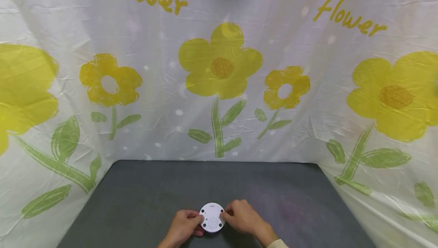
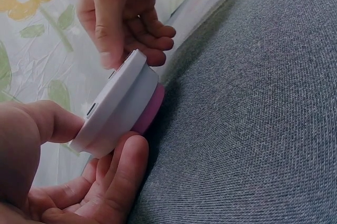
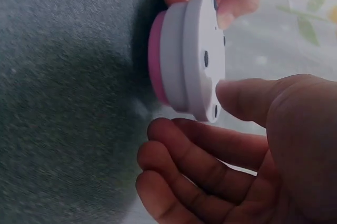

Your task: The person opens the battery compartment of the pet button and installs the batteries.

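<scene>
A round white device (image 1: 212,217) with a perforated grille and several dark round feet faces up, low in the head view. The wrist views show its stepped white side and a pink part (image 2: 150,109) underneath, close to the dark grey surface. My left hand (image 1: 184,225) grips its left edge, thumb on the upper face and fingers below the rim. On the opposite side, my right thumb (image 3: 245,98) touches the upper face near a foot. The other fingers of my right hand (image 1: 243,217) curl loosely beside the rim, with a small gap showing in the right wrist view.
A dark grey tabletop (image 1: 154,187) spreads under and around the hands. White fabric (image 1: 157,118) printed with yellow flowers hangs behind it and along both sides.
</scene>
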A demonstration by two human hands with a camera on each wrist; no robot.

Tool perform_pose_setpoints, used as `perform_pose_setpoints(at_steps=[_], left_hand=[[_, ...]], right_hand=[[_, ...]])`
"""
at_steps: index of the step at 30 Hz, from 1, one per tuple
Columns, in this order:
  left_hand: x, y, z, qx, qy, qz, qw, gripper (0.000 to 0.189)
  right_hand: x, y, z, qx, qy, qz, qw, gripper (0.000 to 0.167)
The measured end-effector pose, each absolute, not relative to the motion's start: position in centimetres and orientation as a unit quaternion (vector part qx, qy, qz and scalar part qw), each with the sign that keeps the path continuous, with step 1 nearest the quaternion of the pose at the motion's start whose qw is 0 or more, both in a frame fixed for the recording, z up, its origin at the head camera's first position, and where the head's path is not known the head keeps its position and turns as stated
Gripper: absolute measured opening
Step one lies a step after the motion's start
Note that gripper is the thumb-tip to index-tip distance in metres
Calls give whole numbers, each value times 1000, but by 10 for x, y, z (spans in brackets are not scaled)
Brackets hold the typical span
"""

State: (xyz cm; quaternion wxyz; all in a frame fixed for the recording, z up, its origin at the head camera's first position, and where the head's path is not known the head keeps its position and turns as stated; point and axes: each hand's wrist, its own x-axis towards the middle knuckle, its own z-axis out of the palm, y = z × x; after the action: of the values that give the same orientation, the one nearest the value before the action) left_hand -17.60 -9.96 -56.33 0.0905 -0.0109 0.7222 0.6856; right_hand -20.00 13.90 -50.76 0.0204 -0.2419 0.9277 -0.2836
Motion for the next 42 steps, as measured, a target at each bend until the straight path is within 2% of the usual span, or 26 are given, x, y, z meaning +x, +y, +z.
perform_pose_setpoints(at_steps=[5,14,20,24,28,31,35,39,42], left_hand=[[-177,-100,-561,-14,721,686,94,30],[-178,-99,-557,-17,710,697,97,36],[-182,-97,-541,-25,686,722,85,35],[-186,-93,-530,-48,663,744,74,29],[-189,-91,-522,-56,671,738,52,32],[-189,-90,-519,-45,687,724,31,32],[-189,-91,-517,-30,699,714,22,29],[-189,-96,-520,0,713,700,31,37],[-190,-98,-524,36,717,695,37,51]], right_hand=[[-196,138,-513,-245,921,-303,0,16],[-195,140,-520,-227,901,-369,5,20],[-194,141,-514,-193,895,-401,-38,7],[-195,139,-505,-152,874,-461,-27,20],[-195,138,-499,-119,855,-505,-16,32],[-196,138,-496,-115,850,-513,-18,34],[-196,142,-496,-134,851,-507,-24,28],[-196,145,-499,-165,843,-511,-20,24],[-196,147,-501,-180,839,-514,-18,26]])
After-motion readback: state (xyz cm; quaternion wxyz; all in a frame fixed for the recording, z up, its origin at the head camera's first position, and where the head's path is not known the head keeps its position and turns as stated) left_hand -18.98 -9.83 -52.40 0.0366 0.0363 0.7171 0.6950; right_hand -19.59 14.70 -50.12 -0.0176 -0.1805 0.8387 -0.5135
